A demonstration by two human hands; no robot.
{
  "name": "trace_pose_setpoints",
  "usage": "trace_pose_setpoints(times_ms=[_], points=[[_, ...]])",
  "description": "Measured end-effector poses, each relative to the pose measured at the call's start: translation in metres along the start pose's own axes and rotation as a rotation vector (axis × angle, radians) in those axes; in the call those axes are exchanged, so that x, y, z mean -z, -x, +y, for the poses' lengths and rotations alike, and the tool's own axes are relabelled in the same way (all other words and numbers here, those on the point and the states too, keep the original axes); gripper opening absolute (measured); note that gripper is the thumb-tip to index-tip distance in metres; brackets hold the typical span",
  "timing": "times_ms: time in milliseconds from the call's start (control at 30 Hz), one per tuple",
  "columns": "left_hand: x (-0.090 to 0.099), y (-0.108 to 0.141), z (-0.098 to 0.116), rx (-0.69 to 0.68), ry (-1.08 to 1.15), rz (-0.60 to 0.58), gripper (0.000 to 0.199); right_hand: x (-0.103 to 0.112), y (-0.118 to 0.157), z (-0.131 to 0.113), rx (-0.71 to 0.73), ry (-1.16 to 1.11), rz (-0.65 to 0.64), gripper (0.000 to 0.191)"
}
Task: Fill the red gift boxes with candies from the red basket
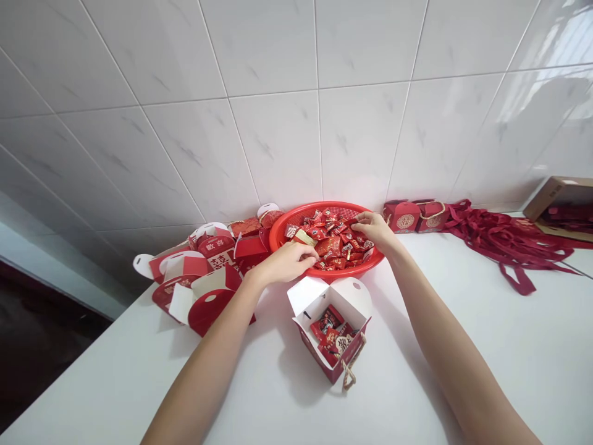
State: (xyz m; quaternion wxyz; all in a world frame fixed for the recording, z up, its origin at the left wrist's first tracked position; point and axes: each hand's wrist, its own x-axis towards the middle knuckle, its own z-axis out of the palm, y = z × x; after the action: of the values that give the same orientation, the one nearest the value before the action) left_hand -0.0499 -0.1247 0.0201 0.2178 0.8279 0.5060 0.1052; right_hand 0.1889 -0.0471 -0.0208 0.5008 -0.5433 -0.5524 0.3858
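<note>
A red plastic basket (pixel 328 273) full of red-wrapped candies (pixel 331 246) stands against the wall. Over its front left rim is my left hand (pixel 290 259), fingers bent together at the candies; whatever they may grip is hidden. My right hand (pixel 373 228) reaches over the right side, its fingertips pinched at the candies, their contents too small to make out. Just in front of the basket, between my forearms, an open red box (pixel 319 352) with white inner flaps holds several red packets (pixel 331 327). A twisted cord (pixel 348 374) hangs from its front right side.
Several open red and white boxes (pixel 210 306) crowd the left of the white table (pixel 384 395). Two closed red boxes (pixel 414 216) stand right of the basket, beside a heap of dark red ribbons (pixel 503 241). A cardboard box (pixel 553 198) is at the far right.
</note>
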Motion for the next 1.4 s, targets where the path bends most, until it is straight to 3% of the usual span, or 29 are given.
trace_pose_setpoints(times_ms=[200,333,433,700,833,933,1000,1133,1300,1400], points=[[0.007,-0.047,-0.029,0.262,-0.232,-0.146,0.045,0.001,0.003,-0.002,0.007,0.1,-0.005,0.01],[0.003,-0.067,-0.025,0.258,-0.322,-0.278,0.05,0.003,0.008,-0.008,0.001,0.096,-0.04,0.01],[-0.001,-0.073,-0.023,0.277,-0.374,-0.294,0.05,0.003,0.011,-0.011,-0.005,0.078,-0.064,0.008],[-0.005,-0.066,-0.039,0.075,-0.081,0.043,0.038,0.002,0.01,-0.011,0.011,0.041,-0.086,0.007],[-0.006,-0.061,-0.037,0.101,0.007,0.254,0.026,0.002,0.009,-0.008,0.016,0.042,-0.1,0.006],[-0.005,-0.058,-0.033,0.194,0.074,0.428,0.022,0.002,0.009,-0.008,0.028,0.041,-0.108,0.006],[-0.004,-0.056,-0.03,0.257,0.077,0.478,0.024,0.002,0.01,-0.008,0.032,0.039,-0.11,0.006],[-0.002,-0.053,-0.026,0.256,0.004,0.371,0.028,0.002,0.01,-0.007,0.035,0.054,-0.11,0.004],[-0.006,-0.058,-0.019,0.13,-0.332,0.277,0.032,0.001,0.009,-0.006,0.027,0.051,-0.11,0.006],[-0.01,-0.068,-0.017,0.017,-0.417,0.071,0.053,0.001,0.01,-0.007,0.024,0.045,-0.106,0.006]])
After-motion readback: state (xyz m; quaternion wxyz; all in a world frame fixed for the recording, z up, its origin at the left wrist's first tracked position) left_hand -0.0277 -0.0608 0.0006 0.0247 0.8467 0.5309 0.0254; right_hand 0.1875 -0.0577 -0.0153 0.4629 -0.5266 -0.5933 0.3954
